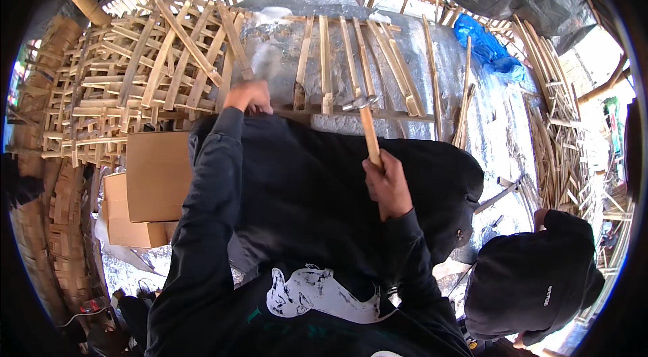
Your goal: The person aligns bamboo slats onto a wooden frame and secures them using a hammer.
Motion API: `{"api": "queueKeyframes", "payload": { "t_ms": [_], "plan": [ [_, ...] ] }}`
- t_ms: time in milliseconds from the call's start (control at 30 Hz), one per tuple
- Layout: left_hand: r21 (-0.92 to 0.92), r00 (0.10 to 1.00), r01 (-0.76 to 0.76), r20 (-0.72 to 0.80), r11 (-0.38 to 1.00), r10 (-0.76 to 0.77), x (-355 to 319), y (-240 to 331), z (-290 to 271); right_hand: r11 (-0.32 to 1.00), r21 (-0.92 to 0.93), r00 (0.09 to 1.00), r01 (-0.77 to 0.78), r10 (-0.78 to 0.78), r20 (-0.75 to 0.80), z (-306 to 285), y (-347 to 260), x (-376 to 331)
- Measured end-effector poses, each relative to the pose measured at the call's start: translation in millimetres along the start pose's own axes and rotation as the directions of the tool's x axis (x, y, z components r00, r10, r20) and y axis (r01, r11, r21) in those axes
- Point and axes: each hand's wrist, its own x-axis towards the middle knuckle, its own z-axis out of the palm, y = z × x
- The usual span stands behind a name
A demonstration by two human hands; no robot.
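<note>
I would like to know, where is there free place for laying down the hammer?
The silvery sheet looks bare below the blue plastic, left of the rightmost stick pile. It is crowded at left with stacked slats and around the left hand.

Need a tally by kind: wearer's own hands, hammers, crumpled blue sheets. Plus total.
Own hands: 2 (left hand, right hand)
Hammer: 1
Crumpled blue sheet: 1
Total: 4

sleeves (206,222): 2, long, black | top (290,337): black, pale chest print (331,296), green mark (254,317) | trousers (304,181): black
</note>
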Motion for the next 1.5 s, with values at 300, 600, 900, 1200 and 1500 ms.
{"api": "queueKeyframes", "payload": {
  "t_ms": [300, 600, 900, 1200, 1500],
  "plan": [
    [0.081, 0.676, -0.566, -0.525, 0.820, 0.518, 13, 17, 41, 0.761, -0.577, 0.951, 0.296, -0.289, 0.106, -20, -11, 100],
    [0.007, 0.916, -0.395, -0.072, 0.919, 0.394, 33, 19, 54, 0.652, -0.683, 0.930, 0.330, -0.350, 0.115, 2, 9, 98],
    [0.081, 0.934, -0.341, -0.086, 0.937, 0.347, 33, 26, 64, 0.581, -0.732, 0.914, 0.355, -0.382, 0.140, 7, 21, 94],
    [0.035, 0.934, -0.344, -0.086, 0.938, 0.346, 33, 23, 66, 0.571, -0.744, 0.913, 0.347, -0.385, 0.131, 12, 16, 85],
    [-0.010, 0.936, -0.345, -0.079, 0.938, 0.343, 33, 18, 69, 0.566, -0.750, 0.907, 0.343, -0.406, 0.108, 18, 21, 79]
  ]
}}
